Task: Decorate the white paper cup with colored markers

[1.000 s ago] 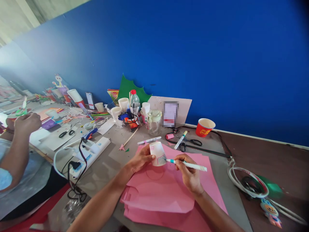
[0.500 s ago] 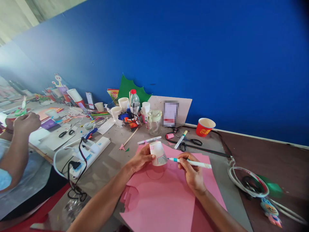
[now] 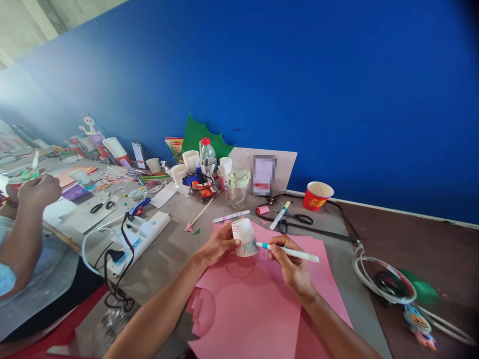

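Observation:
Over pink paper (image 3: pixel 262 304) I see a white paper cup (image 3: pixel 242 230), upside down or tilted, with pink marks and a patch of teal hatching on its side. My left hand (image 3: pixel 220 245) is closed around the cup's left side, thumb on the front. A white marker (image 3: pixel 290 252) with a teal band is gripped in my right hand (image 3: pixel 290 264). Its tip meets or nearly meets the hatched patch; I cannot tell which. Just behind the cup lies a white and pink marker (image 3: pixel 231 216).
Behind stand a lidded glass jar (image 3: pixel 239 189), a red-capped bottle (image 3: pixel 208 154) and a red paper cup (image 3: pixel 317 196). Scissors (image 3: pixel 295 217) and another marker (image 3: pixel 280 216) lie to the right. A power strip (image 3: pixel 144 239) with cables is at left, near another person's hand (image 3: pixel 41 192).
My right hand has moved slightly left with the marker, bringing its tip further across the hatched patch. My left hand and the cup keep nearly the same place.

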Motion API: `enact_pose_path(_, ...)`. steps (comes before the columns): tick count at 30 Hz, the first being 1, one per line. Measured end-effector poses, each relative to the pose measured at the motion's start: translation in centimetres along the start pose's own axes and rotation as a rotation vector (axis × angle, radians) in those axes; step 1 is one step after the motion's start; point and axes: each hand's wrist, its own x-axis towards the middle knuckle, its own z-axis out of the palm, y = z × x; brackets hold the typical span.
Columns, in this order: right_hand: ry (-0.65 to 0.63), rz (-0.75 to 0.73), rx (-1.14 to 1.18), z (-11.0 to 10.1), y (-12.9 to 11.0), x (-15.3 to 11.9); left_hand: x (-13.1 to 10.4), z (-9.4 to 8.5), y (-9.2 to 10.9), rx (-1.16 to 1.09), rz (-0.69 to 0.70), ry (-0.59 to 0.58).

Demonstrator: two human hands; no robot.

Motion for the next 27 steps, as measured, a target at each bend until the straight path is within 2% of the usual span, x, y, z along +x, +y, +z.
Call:
enact_pose_path(15, 0.024, 0.006, -0.073, -0.69, 0.56, 0.50, -0.06, -0.26, -0.12, 0.001, -0.006, 0.017)
enact_pose_path(20, 0.079, 0.022, 0.001, -0.84, 0.89, 0.40, -0.04, -0.50, -0.32, -0.004, -0.017, 0.012)
enact_pose_path(27, -0.034, -0.020, 0.018, -0.34, 0.40, -0.01, 0.06, -0.44, -0.45, 0.002, 0.008, -0.013)
